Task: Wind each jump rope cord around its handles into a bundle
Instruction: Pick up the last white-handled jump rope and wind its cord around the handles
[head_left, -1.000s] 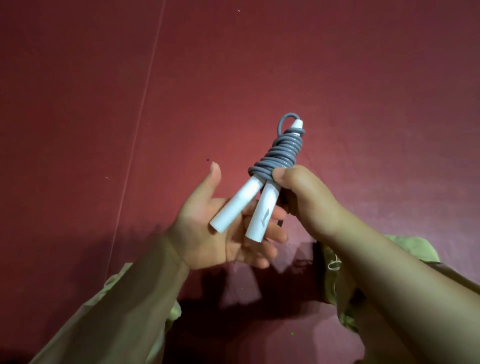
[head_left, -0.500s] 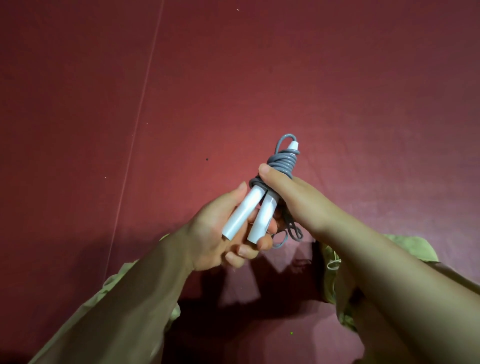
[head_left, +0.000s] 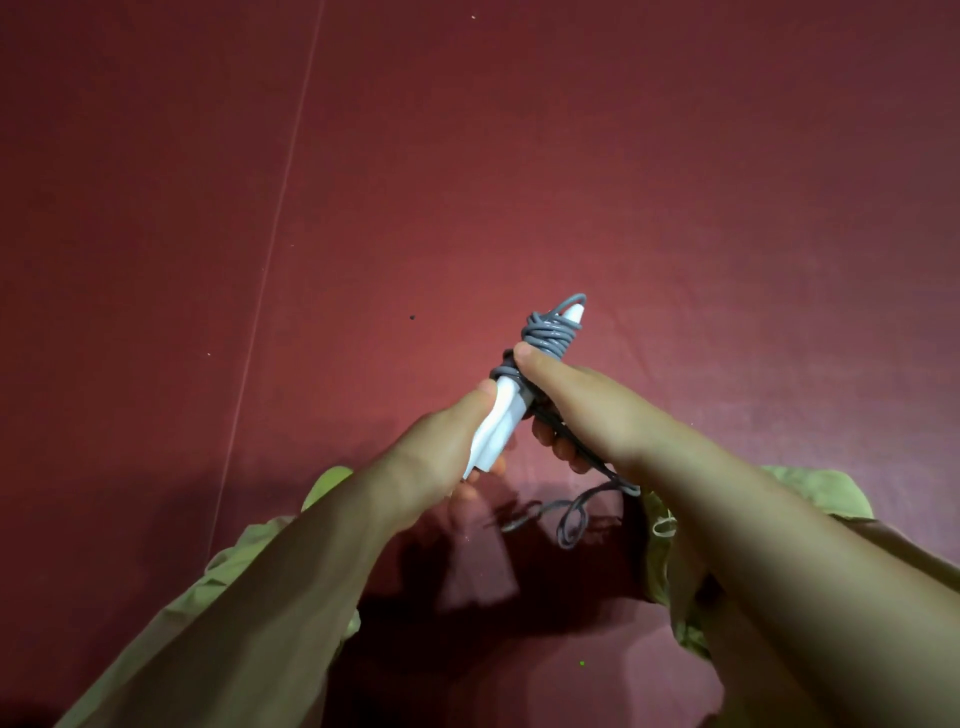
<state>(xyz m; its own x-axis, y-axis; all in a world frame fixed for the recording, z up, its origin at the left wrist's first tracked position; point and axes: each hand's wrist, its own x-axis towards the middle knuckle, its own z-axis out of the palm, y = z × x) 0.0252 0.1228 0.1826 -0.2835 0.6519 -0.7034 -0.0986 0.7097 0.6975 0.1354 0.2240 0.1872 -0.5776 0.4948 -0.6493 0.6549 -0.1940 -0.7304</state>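
Spreading across the whole view, a dark red floor (head_left: 571, 156) carries a thin pale seam line (head_left: 275, 218) running down its left part. Two forearms reach in from the lower edge, each ending in a rolled pale green sleeve (head_left: 260, 551). Held up between them, above the floor, is the jump rope: two white handles (head_left: 501, 421) side by side, tilted with their tips pointing up and to the right. The left hand (head_left: 441, 441) wraps the lower ends of the handles, thumb lying along their left side and fingers curled underneath, where only the fingertips show. The right hand (head_left: 582, 410) grips the upper part, its thumb pressed on the grey cord (head_left: 553, 335) where the coils start, its fingers curled round behind. Beyond that thumb the coils sit loose and uneven round the handle tops, a small loop poking out beside one white tip. A slack length of cord trails from under the right hand and hangs in a loop below the wrist.
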